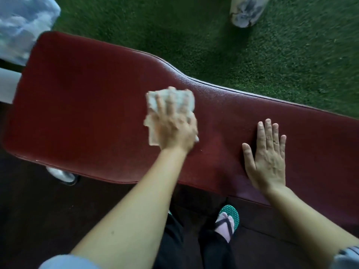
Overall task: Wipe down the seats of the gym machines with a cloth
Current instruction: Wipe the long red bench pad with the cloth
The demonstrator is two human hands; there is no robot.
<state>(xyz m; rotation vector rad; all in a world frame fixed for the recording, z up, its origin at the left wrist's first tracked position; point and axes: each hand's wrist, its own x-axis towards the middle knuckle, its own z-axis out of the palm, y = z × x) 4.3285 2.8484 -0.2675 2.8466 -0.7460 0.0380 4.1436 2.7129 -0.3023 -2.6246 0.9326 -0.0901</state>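
A long dark red padded bench seat (83,98) runs from the left to the right edge of the view, wide at the left and narrower at the right. My left hand (172,129) presses a pale crumpled cloth (174,98) flat against the middle of the seat; hand and cloth are blurred. My right hand (266,158) lies flat on the narrow part of the seat, fingers spread, holding nothing.
Green artificial turf (252,45) lies beyond the bench. A pale machine part (21,26) stands at the top left and a worn white post (246,10) at the top. My foot in a teal sandal (227,220) stands on the dark floor under the bench's near edge.
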